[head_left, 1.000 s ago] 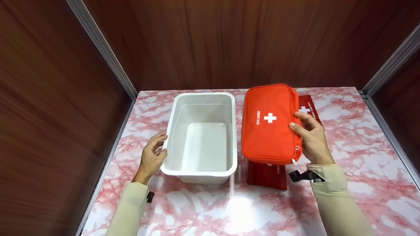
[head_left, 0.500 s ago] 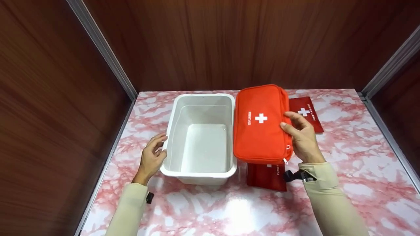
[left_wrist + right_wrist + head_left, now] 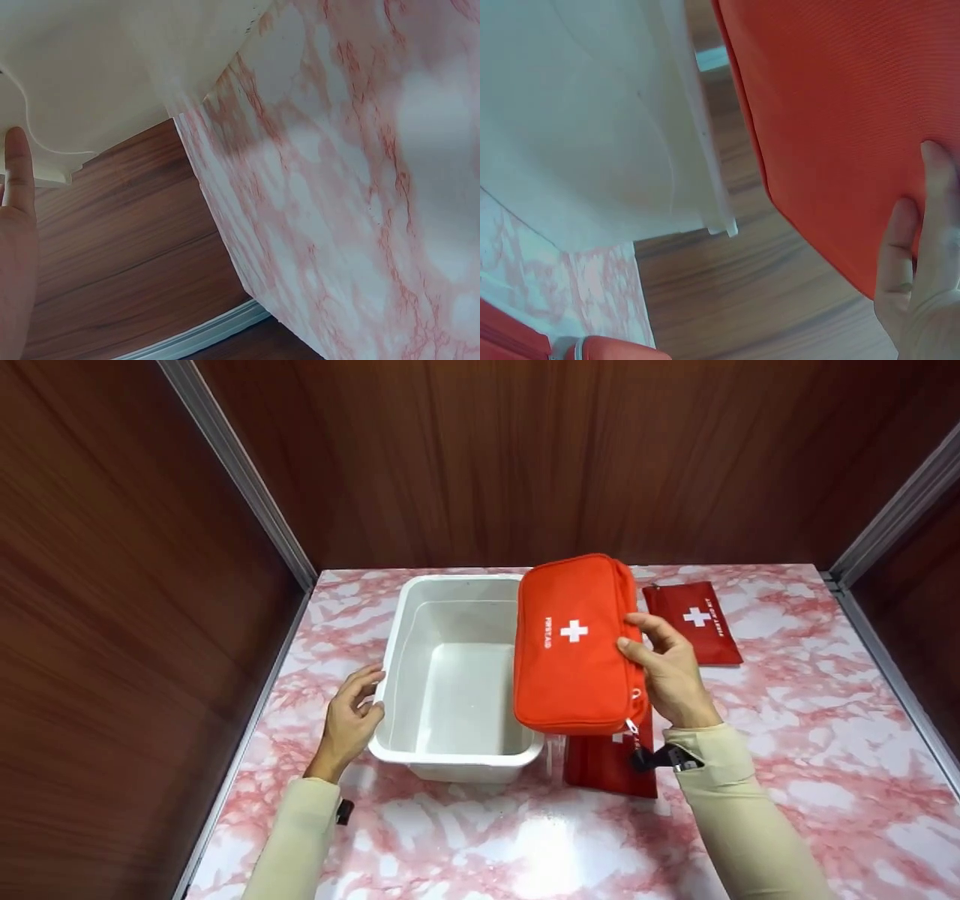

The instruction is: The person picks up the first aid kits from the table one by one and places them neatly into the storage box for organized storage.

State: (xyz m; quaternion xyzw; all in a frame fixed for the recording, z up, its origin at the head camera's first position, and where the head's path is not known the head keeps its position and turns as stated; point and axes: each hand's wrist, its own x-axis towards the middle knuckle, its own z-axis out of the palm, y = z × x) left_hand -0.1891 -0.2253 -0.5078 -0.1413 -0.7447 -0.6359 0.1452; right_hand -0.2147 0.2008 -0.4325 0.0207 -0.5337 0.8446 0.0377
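Note:
My right hand (image 3: 671, 671) grips the right edge of a bright red first-aid bag (image 3: 574, 675), thumb on its front face. The bag is held up in the air with its white cross and zip pull showing. It overlaps the right rim of a white plastic bin (image 3: 457, 758) in the head view. In the right wrist view the bag (image 3: 840, 112) hangs beside the bin's rim (image 3: 697, 120), fingers lying along its underside. My left hand (image 3: 351, 727) touches the bin's left rim with fingertips and thumb. A left finger (image 3: 19, 169) lies against the bin's outer wall.
A flat dark-red first-aid pouch (image 3: 694, 622) lies at the back right. Another dark-red pouch (image 3: 609, 769) lies right of the bin, partly hidden under the bag. The pink-and-white marbled table (image 3: 450, 840) is bounded by dark wood-grain panels (image 3: 480, 465) with metal edging.
My right hand has carried the red bag leftward, from beside the bin to overlapping its right rim. The back pouch has come into fuller view. The left hand has stayed at the rim.

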